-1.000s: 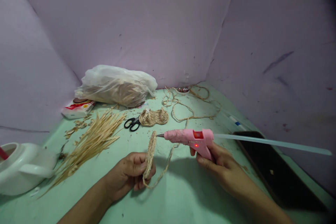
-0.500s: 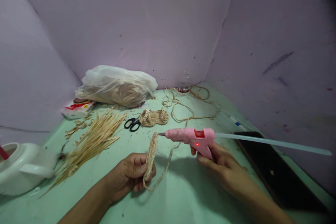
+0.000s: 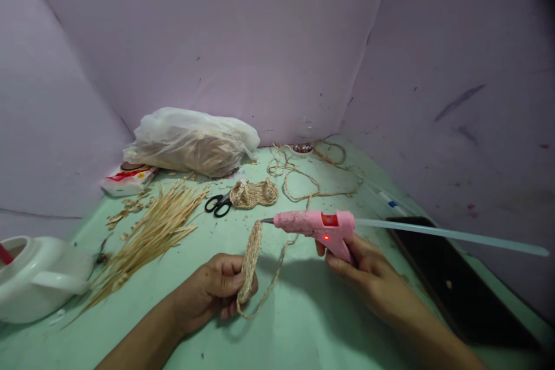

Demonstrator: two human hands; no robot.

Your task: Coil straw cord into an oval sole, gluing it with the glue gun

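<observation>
The left hand [image 3: 212, 292] lies low near the table's near edge, forearm coming in from the near left, knuckles up. Its thumb and fingers are pinched on the lower end of a braided oval [image 3: 251, 254], which stands on edge, tilted a little away, with a loose tail of cord [image 3: 266, 292] curling under the hand.

The right hand [image 3: 359, 266] reaches in from the near right and is wrapped tight round the grip of a pink glue gun [image 3: 316, 225]. The gun is held level and points left, its nozzle touching the top end of the braided oval. A small red lamp glows on its side, and a clear glue stick [image 3: 446, 235] juts out behind toward the right edge.

A red and white packet [image 3: 128, 179] by the left edge carries print too small to read.

The table [image 3: 303, 329] is pale green and scattered with scraps, set into a corner of lilac walls [image 3: 269, 40] marked with scuffs. Toward the far side sit a plastic bag [image 3: 193, 141] of fibre, black scissors [image 3: 219, 204] and a woven piece [image 3: 254, 193] just beside them. Straw strips [image 3: 151, 231] fan out left of middle. A white pot [image 3: 39, 274] stands at the left edge, and a dark tray [image 3: 451, 277] lies along the right edge.
</observation>
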